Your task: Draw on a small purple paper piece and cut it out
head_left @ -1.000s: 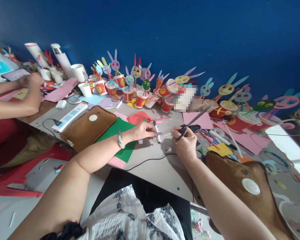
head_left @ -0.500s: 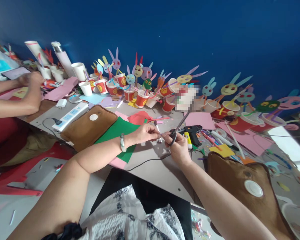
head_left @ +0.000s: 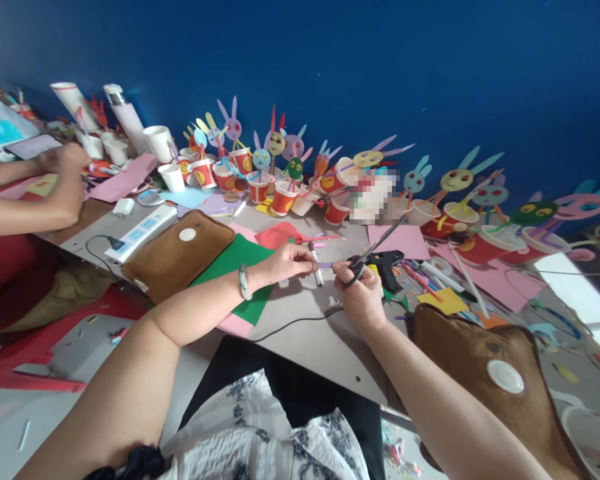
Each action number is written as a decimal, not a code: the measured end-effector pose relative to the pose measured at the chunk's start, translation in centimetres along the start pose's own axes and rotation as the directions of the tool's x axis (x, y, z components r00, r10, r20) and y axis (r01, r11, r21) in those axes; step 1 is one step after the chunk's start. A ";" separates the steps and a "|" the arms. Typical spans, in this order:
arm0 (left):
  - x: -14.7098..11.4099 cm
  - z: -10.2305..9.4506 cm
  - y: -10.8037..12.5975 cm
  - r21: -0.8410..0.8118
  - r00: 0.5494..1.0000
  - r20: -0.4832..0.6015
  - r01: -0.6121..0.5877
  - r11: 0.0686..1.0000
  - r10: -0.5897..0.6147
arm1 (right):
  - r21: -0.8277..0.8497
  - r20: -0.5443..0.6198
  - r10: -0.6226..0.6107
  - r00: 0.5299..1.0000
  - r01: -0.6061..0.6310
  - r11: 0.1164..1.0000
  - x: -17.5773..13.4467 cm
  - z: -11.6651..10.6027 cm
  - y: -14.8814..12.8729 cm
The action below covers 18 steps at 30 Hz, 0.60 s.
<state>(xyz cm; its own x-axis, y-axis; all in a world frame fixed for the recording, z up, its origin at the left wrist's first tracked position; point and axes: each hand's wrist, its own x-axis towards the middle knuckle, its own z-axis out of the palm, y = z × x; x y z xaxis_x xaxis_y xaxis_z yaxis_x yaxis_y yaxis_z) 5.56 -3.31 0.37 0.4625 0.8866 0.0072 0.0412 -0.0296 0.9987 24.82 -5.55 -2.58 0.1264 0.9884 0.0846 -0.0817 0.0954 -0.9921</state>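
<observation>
Narrow purple paper strip spans the gap between my two hands, above the table. Left hand pinches its left end; right hand grips black-handled scissors, fingertips at the strip's right end. I note a marker beneath, glue gun just right, green paper left, rabbit-topped paper cups far.

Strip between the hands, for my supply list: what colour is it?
Light purple; the strip shows best in the head view.
</observation>
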 end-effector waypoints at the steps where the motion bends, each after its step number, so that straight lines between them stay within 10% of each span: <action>1: 0.0 0.0 -0.1 -0.015 1.000 -0.012 0.011 1.000 -0.011 | 0.007 0.002 -0.002 1.000 0.002 1.000 0.0 0.0 0.0; 7: 0.1 0.0 -0.2 -0.021 0.993 -0.115 -0.002 1.000 0.000 | 0.000 0.052 -0.005 0.999 0.005 1.000 0.2 -0.3 0.1; 18: 0.0 0.2 0.1 0.071 0.991 0.084 -0.107 0.992 0.101 | -0.103 0.137 -0.006 0.991 0.020 0.994 -0.7 0.1 -0.8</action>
<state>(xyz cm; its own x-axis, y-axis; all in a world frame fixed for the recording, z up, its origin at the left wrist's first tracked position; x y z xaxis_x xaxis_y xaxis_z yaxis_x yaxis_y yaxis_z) 5.73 -3.36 0.49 0.5370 0.8371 0.1040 0.0541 -0.1572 0.9861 24.74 -6.27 -1.80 -0.0096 0.9947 0.1020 0.0231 0.1022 -0.9945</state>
